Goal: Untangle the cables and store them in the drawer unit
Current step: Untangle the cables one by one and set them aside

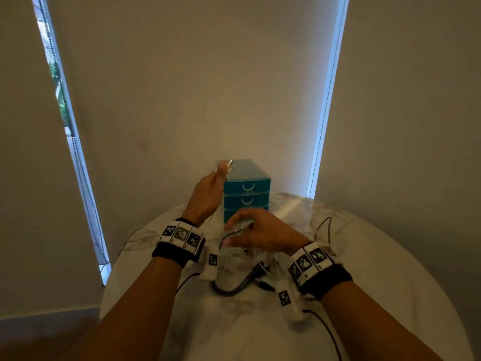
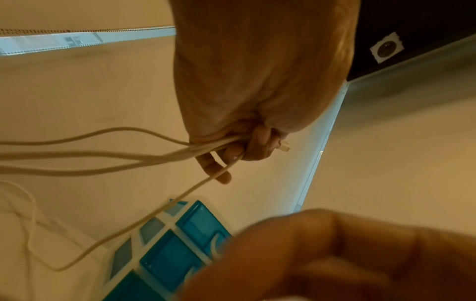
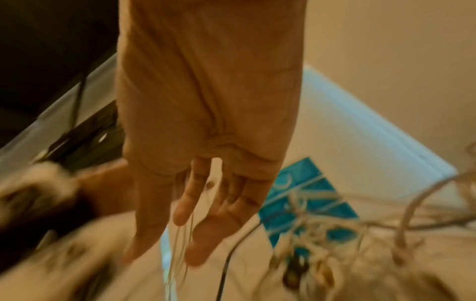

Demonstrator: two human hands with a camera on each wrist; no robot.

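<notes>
A blue drawer unit (image 1: 247, 188) with three shut drawers stands at the back of the round white table (image 1: 390, 269). My left hand (image 1: 221, 169) is raised beside the unit's top left corner and grips several strands of white cable (image 2: 128, 158); a connector end (image 2: 283, 147) sticks out past the fingers. The strands hang down left of the drawer unit (image 2: 180, 254). My right hand (image 1: 231, 233) hovers open, fingers straight, over a tangle of black and white cables (image 1: 242, 277). In the blurred right wrist view, thin white strands run past the fingertips (image 3: 180, 220).
More cable loops lie on the table at the right (image 1: 324, 227) and at the left (image 1: 140, 235). Closed blinds hang right behind the table, and a bead chain (image 1: 86, 194) hangs at the left window gap. Bare tabletop lies to the right.
</notes>
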